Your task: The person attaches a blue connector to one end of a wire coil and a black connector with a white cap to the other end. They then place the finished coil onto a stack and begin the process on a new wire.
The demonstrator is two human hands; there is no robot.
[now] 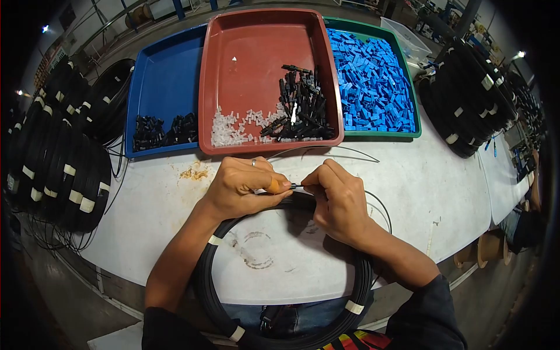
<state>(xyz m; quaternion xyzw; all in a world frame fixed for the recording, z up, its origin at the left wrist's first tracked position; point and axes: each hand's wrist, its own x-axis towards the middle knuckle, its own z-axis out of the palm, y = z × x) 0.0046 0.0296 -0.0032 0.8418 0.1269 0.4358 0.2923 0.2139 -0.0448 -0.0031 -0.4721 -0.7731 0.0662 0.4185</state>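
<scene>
My left hand [245,185] and my right hand [343,201] meet over the top of a coil of black cable [204,279]. Both are closed in a pinch on a thin black cable [297,186], a short dark piece of which shows between the fingertips. Whether a small connector sits on it there is hidden by the fingers. An orange wrap [273,186] covers part of a left finger, and a ring is on that hand. The coil, bound with white tape [354,307], lies partly on the table and overhangs its front edge.
Behind my hands, a red tray [256,52] holds black connectors [303,105] and clear pieces [227,129]. A blue tray [166,64] with black parts and a green tray [415,111] of blue clips [373,81] flank it. Cable coils [55,181] stack left, others [466,99] right.
</scene>
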